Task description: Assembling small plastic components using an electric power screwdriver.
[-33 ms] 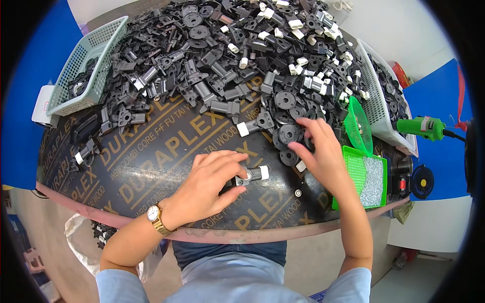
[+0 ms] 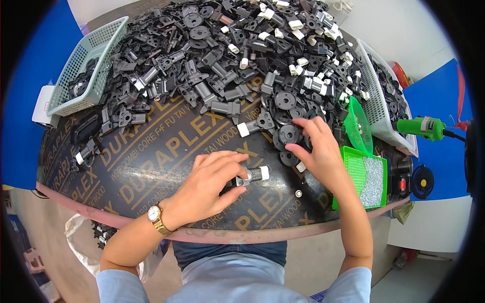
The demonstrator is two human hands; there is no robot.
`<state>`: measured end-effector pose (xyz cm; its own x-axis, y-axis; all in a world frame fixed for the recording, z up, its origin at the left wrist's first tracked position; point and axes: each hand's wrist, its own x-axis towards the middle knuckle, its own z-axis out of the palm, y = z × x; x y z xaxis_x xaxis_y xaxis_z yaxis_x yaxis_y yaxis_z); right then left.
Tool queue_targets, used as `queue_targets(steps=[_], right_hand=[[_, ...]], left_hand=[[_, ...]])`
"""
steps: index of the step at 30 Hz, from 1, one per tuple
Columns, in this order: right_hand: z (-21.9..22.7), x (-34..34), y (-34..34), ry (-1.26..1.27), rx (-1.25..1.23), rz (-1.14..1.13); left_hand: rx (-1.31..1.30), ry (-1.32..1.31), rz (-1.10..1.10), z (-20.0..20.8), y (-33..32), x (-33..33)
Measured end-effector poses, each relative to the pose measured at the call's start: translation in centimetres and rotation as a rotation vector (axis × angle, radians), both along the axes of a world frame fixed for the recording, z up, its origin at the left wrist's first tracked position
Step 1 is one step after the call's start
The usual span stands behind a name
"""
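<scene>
My left hand (image 2: pixel 209 184) grips a dark grey plastic bracket (image 2: pixel 258 174) against the board, its white end cap facing right. The thumb and fingers close round the bracket's left end, and a small round ring shows beside the fingertips. Over a cluster of black discs, my right hand (image 2: pixel 319 151) reaches with thumb and fingers spread. Its fingertips come to the right edge of one flat black disc (image 2: pixel 288 135), and whether they touch it I cannot tell. Left of the discs lies another bracket with a white cap (image 2: pixel 248 127).
A large heap of black parts (image 2: pixel 202 60) fills the far side. Perforated baskets stand left (image 2: pixel 86 65) and right (image 2: pixel 376 96). At right are a green tray (image 2: pixel 352 171) of small metal pieces, a green sieve (image 2: pixel 358 126) and a green power screwdriver (image 2: pixel 422 127). A small ring (image 2: pixel 298 193) lies nearer.
My right hand has shifted slightly left, its fingertips nearer the disc's edge. My left hand and the bracket have stayed in place.
</scene>
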<state>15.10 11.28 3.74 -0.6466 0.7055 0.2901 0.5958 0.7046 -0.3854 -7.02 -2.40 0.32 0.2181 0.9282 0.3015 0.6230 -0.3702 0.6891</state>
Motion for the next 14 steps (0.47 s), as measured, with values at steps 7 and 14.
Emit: queue_targets(steps=[7,14], right_hand=[[0.4,0.2,-1.6,0.11,-0.305,-0.019],[-2.0,2.6,-8.1,-0.097,0.051,0.306]], left_hand=[[0.0,0.011,-0.002,-0.1,-0.3,-0.3],[-0.081,0.088,0.0,0.8,0.2,-0.8]])
